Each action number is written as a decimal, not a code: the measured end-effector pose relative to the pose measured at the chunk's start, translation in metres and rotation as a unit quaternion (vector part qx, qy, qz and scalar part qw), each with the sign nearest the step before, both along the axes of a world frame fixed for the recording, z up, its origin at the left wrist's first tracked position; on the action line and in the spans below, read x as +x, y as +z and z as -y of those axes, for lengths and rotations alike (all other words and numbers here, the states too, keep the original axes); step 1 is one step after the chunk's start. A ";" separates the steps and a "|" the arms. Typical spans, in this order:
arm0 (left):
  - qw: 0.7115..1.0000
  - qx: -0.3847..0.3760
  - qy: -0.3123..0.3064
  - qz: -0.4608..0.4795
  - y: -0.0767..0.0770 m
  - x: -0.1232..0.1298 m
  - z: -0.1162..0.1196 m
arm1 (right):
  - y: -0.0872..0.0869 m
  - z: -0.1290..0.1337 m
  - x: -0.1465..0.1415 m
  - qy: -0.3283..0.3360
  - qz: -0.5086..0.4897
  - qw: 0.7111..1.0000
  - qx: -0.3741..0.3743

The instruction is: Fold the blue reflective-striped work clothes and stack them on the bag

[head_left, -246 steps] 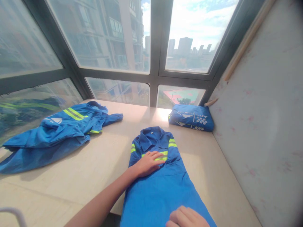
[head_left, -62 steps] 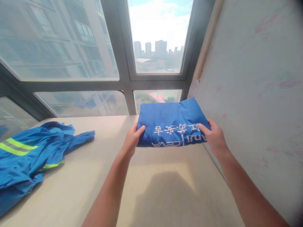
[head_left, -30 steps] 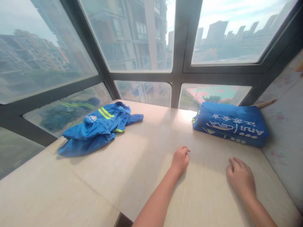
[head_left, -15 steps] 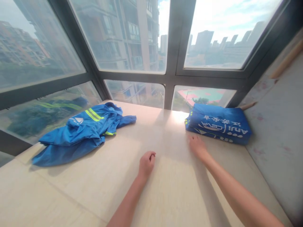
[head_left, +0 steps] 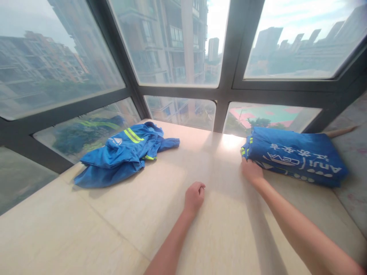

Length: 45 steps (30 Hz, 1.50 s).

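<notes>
On the pale tabletop [head_left: 212,229], my left hand [head_left: 195,196] rests in a loose fist with nothing visible in it. My right hand [head_left: 252,172] is at the near left corner of a stack of folded blue jackets [head_left: 292,152], its fingers closed on the corner and partly hidden by the cloth. White lettering and yellow reflective strips show on the stack. Farther left lies a crumpled blue jacket [head_left: 123,152] with yellow stripes and a white logo, one sleeve stretched toward the middle. Neither hand touches it.
Dark window frames [head_left: 177,91] enclose the table at the back and left. A patterned wall [head_left: 354,183] stands close beside the stack on the right, with a wooden stick [head_left: 342,131] near it.
The view has turned a little left, so everything appears farther right. My right hand has moved forward to the corner of the folded stack. My left hand stays in a fist.
</notes>
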State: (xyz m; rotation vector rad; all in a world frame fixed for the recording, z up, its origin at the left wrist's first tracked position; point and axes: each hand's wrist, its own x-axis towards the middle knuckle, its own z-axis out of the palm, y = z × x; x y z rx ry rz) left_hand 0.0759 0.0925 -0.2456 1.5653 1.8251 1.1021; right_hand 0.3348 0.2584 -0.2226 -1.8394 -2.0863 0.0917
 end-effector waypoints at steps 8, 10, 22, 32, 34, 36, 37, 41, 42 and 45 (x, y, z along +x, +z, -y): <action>0.986 -0.014 0.167 0.025 0.034 -0.087 -0.019 | -0.072 0.061 0.022 0.095 0.031 0.991 0.084; 0.967 -0.001 0.255 -0.010 0.062 -0.149 -0.022 | -0.083 0.069 0.027 0.110 0.019 0.989 0.099; 0.890 -0.156 0.332 -0.272 0.146 -0.348 -0.048 | -0.088 0.065 0.023 0.092 -0.002 0.986 0.141; 0.860 0.153 0.418 -0.251 0.271 -0.320 -0.086 | -0.082 0.066 0.017 0.088 -0.013 0.987 0.134; 0.846 0.248 0.409 -0.237 0.314 -0.307 -0.090 | -0.082 0.066 0.017 0.087 -0.019 0.987 0.130; 0.833 0.382 0.357 -0.182 0.355 -0.284 -0.092 | -0.082 0.065 0.017 0.087 -0.026 0.988 0.125; 0.831 0.433 0.316 -0.151 0.374 -0.268 -0.091 | -0.082 0.064 0.017 0.087 -0.030 0.988 0.121; 0.832 0.544 0.106 0.022 0.429 -0.188 -0.080 | -0.084 0.063 0.016 0.094 -0.046 0.988 0.109; 0.830 0.552 0.053 0.058 0.438 -0.168 -0.074 | -0.084 0.062 0.017 0.095 -0.052 0.989 0.105; 0.830 0.534 -0.046 0.153 0.458 -0.119 -0.059 | -0.085 0.060 0.018 0.092 -0.086 0.988 0.084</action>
